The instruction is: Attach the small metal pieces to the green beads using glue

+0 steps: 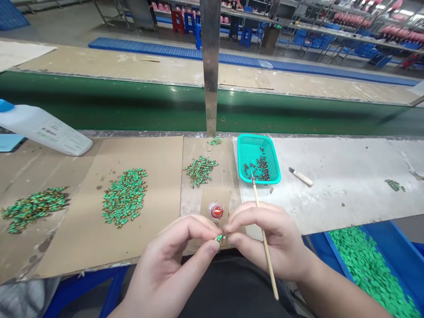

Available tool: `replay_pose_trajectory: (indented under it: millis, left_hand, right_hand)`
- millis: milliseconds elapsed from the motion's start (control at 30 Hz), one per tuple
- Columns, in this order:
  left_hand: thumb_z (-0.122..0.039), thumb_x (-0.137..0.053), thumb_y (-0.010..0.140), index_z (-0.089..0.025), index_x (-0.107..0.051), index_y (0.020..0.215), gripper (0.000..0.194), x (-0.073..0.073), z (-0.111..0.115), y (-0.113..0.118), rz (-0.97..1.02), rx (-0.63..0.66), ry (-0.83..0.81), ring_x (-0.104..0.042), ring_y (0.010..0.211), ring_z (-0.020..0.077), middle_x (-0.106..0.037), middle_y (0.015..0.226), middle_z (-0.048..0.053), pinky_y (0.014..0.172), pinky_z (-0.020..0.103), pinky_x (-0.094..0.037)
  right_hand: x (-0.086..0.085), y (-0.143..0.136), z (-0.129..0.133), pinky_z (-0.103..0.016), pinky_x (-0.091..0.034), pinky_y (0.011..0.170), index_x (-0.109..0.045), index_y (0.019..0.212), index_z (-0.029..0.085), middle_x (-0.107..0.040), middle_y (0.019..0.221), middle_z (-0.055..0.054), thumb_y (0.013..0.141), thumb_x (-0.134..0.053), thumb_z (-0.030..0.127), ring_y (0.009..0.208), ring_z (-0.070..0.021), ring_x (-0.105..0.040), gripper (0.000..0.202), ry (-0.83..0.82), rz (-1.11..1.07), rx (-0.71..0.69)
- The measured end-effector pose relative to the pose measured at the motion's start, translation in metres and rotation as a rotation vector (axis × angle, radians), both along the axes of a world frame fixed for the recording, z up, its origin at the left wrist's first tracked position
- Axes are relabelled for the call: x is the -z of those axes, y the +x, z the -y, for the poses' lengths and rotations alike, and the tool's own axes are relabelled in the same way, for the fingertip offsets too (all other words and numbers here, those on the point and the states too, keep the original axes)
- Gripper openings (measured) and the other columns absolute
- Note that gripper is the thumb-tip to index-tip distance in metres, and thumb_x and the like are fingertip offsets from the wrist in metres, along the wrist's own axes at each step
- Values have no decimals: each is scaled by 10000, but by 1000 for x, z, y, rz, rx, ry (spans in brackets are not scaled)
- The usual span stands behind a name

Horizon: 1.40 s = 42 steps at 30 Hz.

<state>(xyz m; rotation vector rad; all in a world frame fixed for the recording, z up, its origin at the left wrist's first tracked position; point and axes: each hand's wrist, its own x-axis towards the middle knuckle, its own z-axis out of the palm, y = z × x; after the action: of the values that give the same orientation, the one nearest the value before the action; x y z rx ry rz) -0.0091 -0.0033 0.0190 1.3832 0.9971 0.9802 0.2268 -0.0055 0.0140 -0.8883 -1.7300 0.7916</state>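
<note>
My left hand (180, 254) pinches a tiny green-and-brown painted piece (219, 238) between thumb and forefinger. The right hand (274, 234) meets it from the other side, its thumb and forefinger closed at the piece's right end. A thin wooden paintbrush (270, 270) passes through the right hand's fingers, bristle end pointing away from me. Just beyond my fingertips is a small round pot of red paint (217, 211). Past the right hand, a turquoise basket (241, 152) contains several dark little pieces (263, 170).
Piles of green-and-brown pieces lie on cardboard: a large pile (124, 196), one at left (36, 207) and a smaller one (200, 170). A white bottle (49, 128) leans at left. A short wooden-handled knife (301, 176) lies right. Green pieces (371, 265) fill a blue bin below. A metal post (211, 66) rises ahead.
</note>
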Motion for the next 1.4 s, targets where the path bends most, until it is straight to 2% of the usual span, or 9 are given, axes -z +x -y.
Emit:
replay_pose_trajectory:
  millis: [67,167,333,467,700,867,1033,1400]
  left_hand:
    - [-202,-846,1047,-327,-886,948,165,4,3,-2,-31,-24,115,-876,951,238,-902,983,28,874,279,-695]
    - [-104,-836,1030,-366,-894,1063,270,11,7,-8,-102,-16,285,-879,1022,242,-912,1060,18,965,303,-698]
    - [-40,-783,1038,-379,-859,1241,403,18,11,-18,-185,63,412,-867,1115,256,-909,1182,34,1028,329,-690]
    - [-28,-776,1036,-367,-847,1240,402,17,13,-20,-225,64,447,-870,1131,257,-911,1259,48,1036,330,-689]
    - [-55,-778,1041,-355,-845,1188,341,14,5,-14,-249,51,486,-880,1050,238,-920,1131,31,987,287,-687]
    - [-55,-762,1056,-347,-829,1206,335,14,3,-14,-259,66,498,-876,1089,228,-918,1206,43,1009,274,-681]
    - [-57,-770,1053,-347,-827,1205,333,14,4,-14,-256,67,483,-877,1114,234,-913,1183,38,1016,270,-683]
    - [-39,-721,1070,-321,-808,1133,303,14,9,-15,-199,62,462,-876,1027,210,-888,1074,26,939,254,-706]
  right_hand:
    - [-1,-1,2,-302,-753,882,-847,1078,243,-897,953,-42,1046,-855,131,869,-191,-881,117,-41,-35,-19]
    - [-1,-3,4,-315,-753,871,-842,1059,248,-891,928,-37,1042,-858,126,832,-193,-867,124,-54,-61,-30]
    - [0,-5,7,-285,-732,831,-837,1092,220,-880,938,-54,1032,-874,109,821,-185,-853,132,-14,-43,-46]
    - [2,-6,8,-284,-724,808,-834,1122,221,-884,954,-63,1057,-859,118,834,-190,-849,125,5,-38,-46]
    - [4,-8,10,-310,-740,801,-825,1126,242,-886,959,-58,1075,-825,130,847,-201,-860,123,40,-16,-19]
    - [5,-8,10,-318,-730,785,-818,1110,244,-868,933,-52,1084,-801,135,821,-199,-839,113,42,14,-2]
    - [8,-8,11,-304,-717,790,-822,1089,234,-862,919,-46,1070,-809,130,805,-189,-827,107,35,-3,0]
    - [18,-21,17,-252,-665,748,-844,1047,232,-840,886,-30,1047,-832,131,771,-167,-809,102,-35,-98,0]
